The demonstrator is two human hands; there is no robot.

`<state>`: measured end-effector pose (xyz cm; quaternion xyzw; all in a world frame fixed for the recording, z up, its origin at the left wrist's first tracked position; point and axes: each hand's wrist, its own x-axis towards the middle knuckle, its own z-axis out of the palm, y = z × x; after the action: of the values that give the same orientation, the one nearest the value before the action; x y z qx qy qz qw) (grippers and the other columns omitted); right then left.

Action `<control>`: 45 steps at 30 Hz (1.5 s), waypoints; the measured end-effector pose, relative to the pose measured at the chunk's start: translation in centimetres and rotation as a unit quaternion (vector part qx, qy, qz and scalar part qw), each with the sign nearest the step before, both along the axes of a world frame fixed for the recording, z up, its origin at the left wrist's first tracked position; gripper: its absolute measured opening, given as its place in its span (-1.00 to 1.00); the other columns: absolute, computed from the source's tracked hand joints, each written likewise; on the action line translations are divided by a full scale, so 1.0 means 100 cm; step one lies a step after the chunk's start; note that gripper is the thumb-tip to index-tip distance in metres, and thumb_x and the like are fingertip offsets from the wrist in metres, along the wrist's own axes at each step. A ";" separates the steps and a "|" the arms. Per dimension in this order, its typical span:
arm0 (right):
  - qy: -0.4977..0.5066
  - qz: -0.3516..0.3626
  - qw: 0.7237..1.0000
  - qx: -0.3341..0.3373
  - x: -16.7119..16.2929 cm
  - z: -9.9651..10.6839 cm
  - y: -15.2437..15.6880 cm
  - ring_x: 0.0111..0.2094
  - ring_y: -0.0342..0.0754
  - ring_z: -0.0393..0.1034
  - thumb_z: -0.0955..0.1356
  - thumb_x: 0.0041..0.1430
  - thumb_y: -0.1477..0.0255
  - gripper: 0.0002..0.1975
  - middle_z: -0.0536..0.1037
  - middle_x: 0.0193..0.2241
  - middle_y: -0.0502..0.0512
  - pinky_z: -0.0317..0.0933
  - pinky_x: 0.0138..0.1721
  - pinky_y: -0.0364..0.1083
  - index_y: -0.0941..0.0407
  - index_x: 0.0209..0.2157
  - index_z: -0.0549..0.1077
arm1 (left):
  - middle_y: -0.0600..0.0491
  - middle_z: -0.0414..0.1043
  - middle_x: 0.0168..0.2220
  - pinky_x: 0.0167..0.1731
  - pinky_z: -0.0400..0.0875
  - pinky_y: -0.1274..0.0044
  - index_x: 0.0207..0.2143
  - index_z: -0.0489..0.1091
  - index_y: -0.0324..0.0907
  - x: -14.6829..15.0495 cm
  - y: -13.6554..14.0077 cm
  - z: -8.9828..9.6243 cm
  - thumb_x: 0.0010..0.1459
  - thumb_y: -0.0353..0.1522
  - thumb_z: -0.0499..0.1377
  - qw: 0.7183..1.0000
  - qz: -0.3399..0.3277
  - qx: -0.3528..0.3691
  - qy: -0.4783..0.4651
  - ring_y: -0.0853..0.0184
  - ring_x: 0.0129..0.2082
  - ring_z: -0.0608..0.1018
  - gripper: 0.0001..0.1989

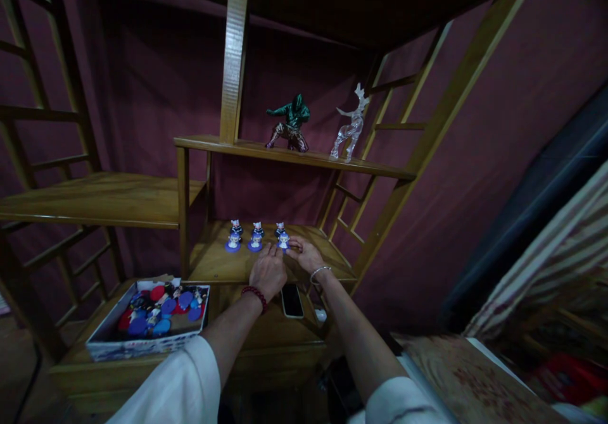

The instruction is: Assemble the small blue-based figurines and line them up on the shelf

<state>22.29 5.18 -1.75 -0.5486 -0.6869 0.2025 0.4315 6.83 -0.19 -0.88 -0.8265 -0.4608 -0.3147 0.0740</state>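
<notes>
On the lower shelf, a small white-and-purple figurine [284,241] stands on a round purple base at the right end of the front row. My right hand [306,255] has its fingertips curled against that figurine's right side. My left hand [268,271] is just left of and in front of it, fingers stretched toward its base; whether they touch is hard to see. Two similar figurines, a middle one [255,242] and a left one [233,242], stand in the same row. Behind them are three dark-and-white figurines [258,228].
A box [147,347] of jumbled figurines and coloured bases sits at lower left. Below the shelf lies a phone [292,301]. Overhead, the upper shelf [228,146] carries a green crouching statuette [291,123] and a clear deer figure [350,125]. A slanted post [437,126] borders the right.
</notes>
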 end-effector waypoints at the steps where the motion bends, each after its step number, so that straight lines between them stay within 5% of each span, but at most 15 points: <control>1: -0.002 -0.005 1.000 0.006 0.000 0.000 -0.002 -0.20 -0.09 0.39 0.39 -0.13 0.46 -0.68 0.51 -0.26 0.03 0.22 -0.09 -0.04 0.07 -0.24 0.36 | -0.22 0.33 -0.05 0.06 0.07 0.39 -0.05 0.24 -0.44 0.000 0.000 0.000 0.06 -0.52 -0.10 1.000 0.000 -0.002 -0.001 0.24 0.02 0.30 -0.61; 12: -0.024 -0.035 0.999 0.030 -0.002 0.008 -0.020 -0.37 -0.16 0.40 0.28 -0.03 0.41 -0.86 0.51 -0.35 -0.04 0.28 -0.23 -0.13 0.06 -0.36 0.41 | -0.20 0.35 -0.09 0.04 0.10 0.38 -0.03 0.24 -0.40 -0.004 -0.006 0.005 0.03 -0.53 -0.10 1.000 -0.012 -0.003 0.022 0.23 -0.01 0.32 -0.58; 16: 0.009 -0.069 0.997 0.023 -0.005 0.008 -0.018 -0.30 -0.13 0.41 0.32 -0.06 0.39 -0.80 0.50 -0.33 0.04 0.28 -0.23 -0.11 0.11 -0.32 0.36 | -0.19 0.35 -0.09 0.04 0.09 0.37 -0.03 0.23 -0.39 -0.004 -0.006 0.005 0.02 -0.53 -0.09 1.000 -0.017 -0.006 0.024 0.23 -0.01 0.31 -0.57; 23: -0.038 -0.026 0.999 0.018 -0.007 0.010 -0.018 -0.19 -0.12 0.38 0.37 -0.10 0.40 -0.67 0.50 -0.26 0.01 0.22 -0.14 -0.07 0.05 -0.21 0.33 | -0.21 0.35 -0.08 0.04 0.09 0.41 -0.05 0.24 -0.44 -0.003 -0.003 0.003 0.02 -0.54 -0.10 1.000 -0.008 -0.006 0.020 0.25 -0.01 0.33 -0.58; 45: -0.124 -0.066 0.989 0.038 -0.007 0.010 -0.019 -0.30 -0.11 0.39 0.34 -0.05 0.36 -0.70 0.52 -0.27 -0.06 0.24 -0.25 -0.09 0.00 -0.20 0.32 | -0.18 0.37 -0.11 0.06 0.06 0.47 -0.10 0.28 -0.45 -0.004 -0.005 0.007 0.00 -0.54 -0.08 1.000 -0.019 -0.006 0.019 0.27 -0.04 0.35 -0.61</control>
<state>21.62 3.30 -0.79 -0.5967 -0.7049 0.0781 0.3755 6.42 -0.68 -0.17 -0.8417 -0.4449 -0.2973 0.0721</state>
